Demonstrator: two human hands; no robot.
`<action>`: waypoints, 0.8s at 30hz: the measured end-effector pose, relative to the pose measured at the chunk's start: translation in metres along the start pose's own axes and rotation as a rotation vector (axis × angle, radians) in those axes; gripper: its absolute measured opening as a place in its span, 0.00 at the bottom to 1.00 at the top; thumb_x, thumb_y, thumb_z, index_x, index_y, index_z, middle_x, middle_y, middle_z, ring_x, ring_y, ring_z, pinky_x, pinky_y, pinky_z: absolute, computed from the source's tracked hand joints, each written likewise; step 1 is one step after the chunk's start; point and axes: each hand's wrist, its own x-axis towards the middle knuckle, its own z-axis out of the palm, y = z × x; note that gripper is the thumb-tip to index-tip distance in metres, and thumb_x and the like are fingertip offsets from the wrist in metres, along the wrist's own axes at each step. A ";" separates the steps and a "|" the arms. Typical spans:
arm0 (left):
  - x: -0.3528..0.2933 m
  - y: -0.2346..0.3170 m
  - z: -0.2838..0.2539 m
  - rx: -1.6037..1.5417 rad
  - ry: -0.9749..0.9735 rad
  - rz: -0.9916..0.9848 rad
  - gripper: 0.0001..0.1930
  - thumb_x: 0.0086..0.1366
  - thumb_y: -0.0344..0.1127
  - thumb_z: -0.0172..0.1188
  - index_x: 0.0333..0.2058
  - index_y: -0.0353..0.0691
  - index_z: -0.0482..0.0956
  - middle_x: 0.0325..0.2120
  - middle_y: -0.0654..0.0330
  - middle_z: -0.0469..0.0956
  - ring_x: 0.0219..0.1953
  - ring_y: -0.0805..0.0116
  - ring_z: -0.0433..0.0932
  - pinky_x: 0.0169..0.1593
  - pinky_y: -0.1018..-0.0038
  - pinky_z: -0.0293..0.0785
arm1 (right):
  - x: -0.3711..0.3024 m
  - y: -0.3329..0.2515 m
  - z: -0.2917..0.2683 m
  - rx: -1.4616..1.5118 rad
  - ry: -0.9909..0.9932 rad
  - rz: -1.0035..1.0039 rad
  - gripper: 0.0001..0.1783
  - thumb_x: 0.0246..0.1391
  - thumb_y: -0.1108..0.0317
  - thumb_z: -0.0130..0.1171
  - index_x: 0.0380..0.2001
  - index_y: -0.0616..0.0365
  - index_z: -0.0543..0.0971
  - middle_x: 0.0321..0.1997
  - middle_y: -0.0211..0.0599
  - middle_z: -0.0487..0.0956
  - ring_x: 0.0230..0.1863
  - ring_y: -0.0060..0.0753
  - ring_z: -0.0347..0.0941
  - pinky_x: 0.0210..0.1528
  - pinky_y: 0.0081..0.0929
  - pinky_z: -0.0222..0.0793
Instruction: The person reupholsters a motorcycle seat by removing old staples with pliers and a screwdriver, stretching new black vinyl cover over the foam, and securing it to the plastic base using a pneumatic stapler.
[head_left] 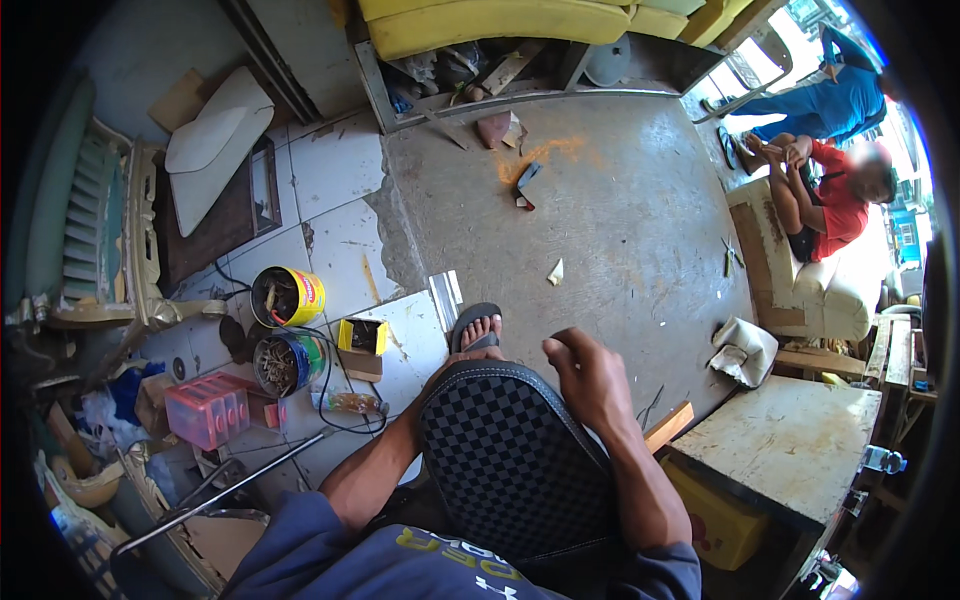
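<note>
A long padded seat (515, 440), shaped like a motorcycle seat, lies across my lap with its rounded end pointing away. Its cover is black and grey checkered, with pale stitching along a dark border. My left hand (446, 369) wraps the far left edge of the seat, its fingers mostly hidden behind the rim. Just off the far right edge, my right hand (592, 377) is raised with the fingers curled in and the thumb close to them. What it holds, if anything, is hidden. Beyond the seat shows my left foot in a dark flip-flop (474, 326).
At left stand a yellow can (312, 296), a can of nails or screws (268, 365), a yellow box (363, 337) and a red clear organizer (207, 410). Scissors (731, 257) lie on the floor. A worn table (790, 440) is at right. A person in red (842, 205) sits farther off.
</note>
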 end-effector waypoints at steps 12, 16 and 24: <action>-0.013 -0.024 0.003 -0.064 0.014 0.017 0.10 0.71 0.33 0.55 0.45 0.34 0.79 0.42 0.55 0.80 0.48 0.67 0.79 0.61 0.67 0.73 | -0.044 -0.050 0.028 -0.283 -0.079 -0.070 0.25 0.69 0.45 0.51 0.39 0.60 0.73 0.40 0.51 0.78 0.48 0.57 0.77 0.53 0.61 0.68; 0.000 -0.020 -0.002 -0.042 -0.030 0.038 0.10 0.71 0.33 0.56 0.45 0.34 0.79 0.42 0.55 0.80 0.48 0.67 0.79 0.60 0.67 0.73 | -0.048 -0.063 0.028 -0.277 -0.006 -0.108 0.27 0.67 0.42 0.53 0.52 0.56 0.74 0.54 0.51 0.77 0.58 0.54 0.74 0.60 0.67 0.62; -0.024 -0.016 0.005 -0.066 -0.053 -0.003 0.09 0.70 0.32 0.56 0.45 0.35 0.79 0.42 0.55 0.80 0.47 0.67 0.79 0.59 0.68 0.73 | -0.104 -0.044 0.070 -0.532 0.237 -0.397 0.44 0.63 0.31 0.47 0.75 0.39 0.61 0.81 0.36 0.54 0.81 0.49 0.47 0.78 0.64 0.34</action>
